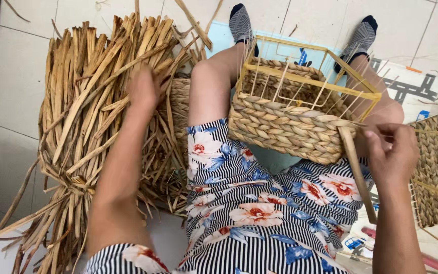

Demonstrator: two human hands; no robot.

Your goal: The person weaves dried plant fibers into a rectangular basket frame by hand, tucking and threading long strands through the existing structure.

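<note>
- The left hand (145, 89), upper left of centre in the frame, reaches into the bundle of dried straw strips (87, 116) that fills the left side; its fingers are buried among the strips, so whether it has closed on one I cannot tell.
- The right hand (392, 152), at the right edge, pinches the top end of one flat strip (358, 172) between thumb and fingers, just at the near right corner of the half-woven basket (287, 124).
- That basket sits in the middle of the frame between the person's knees, its braided wall built up around a yellow wire frame (310, 81) whose thin uprights are bare above the weave.
- To do this step well, I judge: keep the held strip taut and flat against the basket corner so the weave does not slacken, and draw a single long, unbroken strip from the bundle rather than a tangle.
- Count: two hands, two socked feet (242, 23) at the top, one basket in work, one more woven panel with a yellow frame (437, 167) at the right edge, one strip held, one large bundle of strips too many to count.
</note>
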